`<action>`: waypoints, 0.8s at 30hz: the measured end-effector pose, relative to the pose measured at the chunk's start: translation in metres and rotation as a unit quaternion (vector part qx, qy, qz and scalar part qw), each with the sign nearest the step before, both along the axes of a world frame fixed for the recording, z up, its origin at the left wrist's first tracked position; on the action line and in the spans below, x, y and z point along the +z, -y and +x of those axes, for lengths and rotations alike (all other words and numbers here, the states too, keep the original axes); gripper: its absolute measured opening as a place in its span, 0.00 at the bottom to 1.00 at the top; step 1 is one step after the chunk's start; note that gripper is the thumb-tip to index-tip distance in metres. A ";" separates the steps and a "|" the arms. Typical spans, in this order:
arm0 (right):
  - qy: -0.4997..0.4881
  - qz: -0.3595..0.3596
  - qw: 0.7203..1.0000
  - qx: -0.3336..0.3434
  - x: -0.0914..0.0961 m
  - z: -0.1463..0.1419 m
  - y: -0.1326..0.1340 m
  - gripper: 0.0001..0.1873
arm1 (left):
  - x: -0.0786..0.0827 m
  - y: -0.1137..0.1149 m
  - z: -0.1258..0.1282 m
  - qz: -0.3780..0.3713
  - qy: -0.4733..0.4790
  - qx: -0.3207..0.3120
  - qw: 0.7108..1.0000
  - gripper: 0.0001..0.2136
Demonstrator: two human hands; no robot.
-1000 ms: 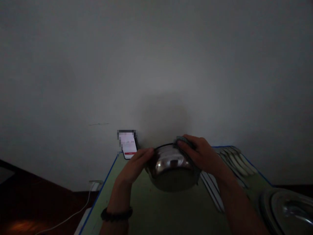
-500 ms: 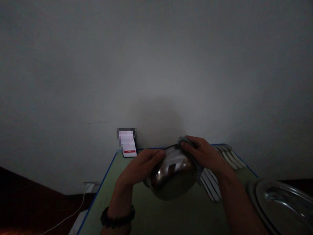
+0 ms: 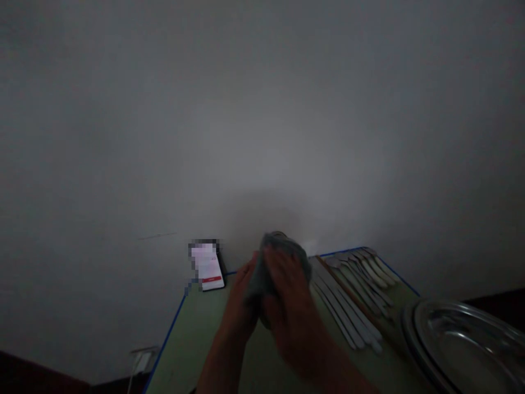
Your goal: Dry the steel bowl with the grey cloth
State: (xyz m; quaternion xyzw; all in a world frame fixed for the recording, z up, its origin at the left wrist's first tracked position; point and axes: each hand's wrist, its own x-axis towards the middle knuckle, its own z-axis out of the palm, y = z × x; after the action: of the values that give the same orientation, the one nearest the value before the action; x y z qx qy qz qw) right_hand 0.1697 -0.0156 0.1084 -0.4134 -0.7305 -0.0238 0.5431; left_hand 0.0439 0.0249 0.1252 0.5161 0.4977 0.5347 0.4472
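Blurred, both hands together above the green counter (image 3: pixel 213 350), near its far edge. Right hand (image 3: pixel 289 295) closed in a grip on a grey cloth (image 3: pixel 283 251), in front of the left hand (image 3: pixel 241 298); left grip hidden, cannot tell. Bowl not made out behind them. Row of cutlery (image 3: pixel 348 295) just right; steel tray (image 3: pixel 463 345) further right. Phone (image 3: pixel 207 268) propped against the wall.

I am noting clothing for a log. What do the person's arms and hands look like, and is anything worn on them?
Both forearms are bare, with no sleeves showing. The left hand and right hand wear no gloves. Both are motion-blurred, so rings cannot be told.
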 end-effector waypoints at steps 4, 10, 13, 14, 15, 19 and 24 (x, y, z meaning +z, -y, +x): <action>0.113 -0.006 0.994 0.010 -0.001 -0.025 0.008 0.30 | -0.007 0.015 -0.009 0.064 -0.053 0.040 0.996 0.10; 0.006 -0.024 1.000 0.011 0.013 0.014 -0.004 0.22 | 0.015 0.039 -0.002 -0.075 -0.012 0.044 0.996 0.18; -0.137 -0.082 0.987 0.011 0.000 0.028 -0.018 0.21 | 0.024 0.037 -0.002 -0.112 0.073 0.076 0.988 0.20; -0.182 -0.097 0.979 0.001 -0.007 0.028 -0.020 0.21 | 0.025 0.034 -0.004 -0.117 0.118 0.095 0.981 0.20; -0.221 -0.103 0.970 -0.016 -0.013 0.026 -0.022 0.22 | 0.024 0.031 -0.005 -0.118 0.170 0.111 0.972 0.19; -0.261 -0.057 0.962 -0.047 -0.034 0.001 -0.011 0.24 | 0.022 0.022 -0.007 -0.100 0.382 0.109 0.912 0.15; -0.072 0.024 0.994 -0.073 -0.044 -0.034 0.004 0.29 | 0.025 0.026 0.005 -0.099 0.481 0.065 0.868 0.18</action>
State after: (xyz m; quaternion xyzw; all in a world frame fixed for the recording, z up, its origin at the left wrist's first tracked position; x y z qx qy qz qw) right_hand 0.1356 -0.0198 0.0639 -0.4528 -0.6566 -0.0513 0.6010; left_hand 0.0486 -0.0008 0.1498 0.1141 0.3033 0.6926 0.6444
